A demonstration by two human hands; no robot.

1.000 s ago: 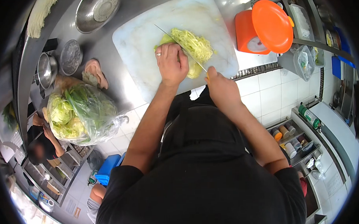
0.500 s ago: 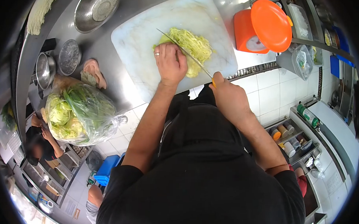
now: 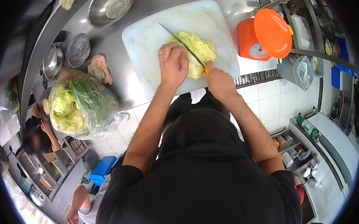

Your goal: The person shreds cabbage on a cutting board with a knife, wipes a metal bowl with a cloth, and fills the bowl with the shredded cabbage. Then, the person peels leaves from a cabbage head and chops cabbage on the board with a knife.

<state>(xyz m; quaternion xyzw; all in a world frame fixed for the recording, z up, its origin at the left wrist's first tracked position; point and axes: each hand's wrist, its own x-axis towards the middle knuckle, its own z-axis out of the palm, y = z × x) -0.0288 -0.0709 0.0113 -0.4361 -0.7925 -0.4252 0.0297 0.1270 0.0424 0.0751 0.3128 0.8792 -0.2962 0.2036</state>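
A white cutting board [image 3: 145, 38] lies on the steel counter with a pile of finely shredded lettuce [image 3: 201, 48] on it. My left hand [image 3: 173, 66] presses down on the uncut lettuce with bent fingers, a ring showing on one of them; the piece beneath is mostly hidden. Closed round the yellow handle of a long knife, my right hand [image 3: 221, 83] is close to the board's near edge. The knife [image 3: 181, 41] slants across the lettuce, its blade between my left fingers and the shreds, its tip pointing away to the left.
An orange scale [image 3: 248, 40] with a round pan stands right of the board. To the left are a clear bag of lettuce and green leaves [image 3: 84, 109], metal bowls [image 3: 78, 50] and a crumpled pinkish item [image 3: 101, 67]. Other people [image 3: 81, 200] are at lower left.
My right hand and the knife have slid forward, away from my body, along the lettuce. My left hand stays on the lettuce. The whole view has shifted slightly; another person's arm shows at lower left.
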